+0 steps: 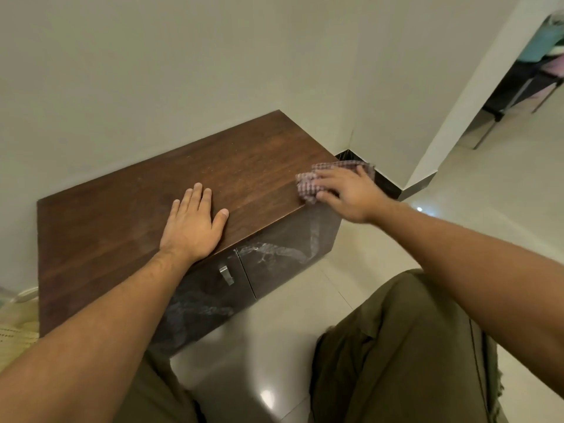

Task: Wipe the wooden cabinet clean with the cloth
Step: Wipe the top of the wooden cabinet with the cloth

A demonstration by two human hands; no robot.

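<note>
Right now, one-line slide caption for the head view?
Right hand presses a checked cloth on the right end of the wooden cabinet; left hand rests flat on top.

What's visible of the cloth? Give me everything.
The cloth is small, checked in pinkish-red and pale tones, woven fabric by its look, crumpled rather than folded. It lies at the right front corner of the wooden cabinet top, with part of it reaching past the right edge. The right hand presses down on it and covers its middle; only its left and far edges show.
</note>
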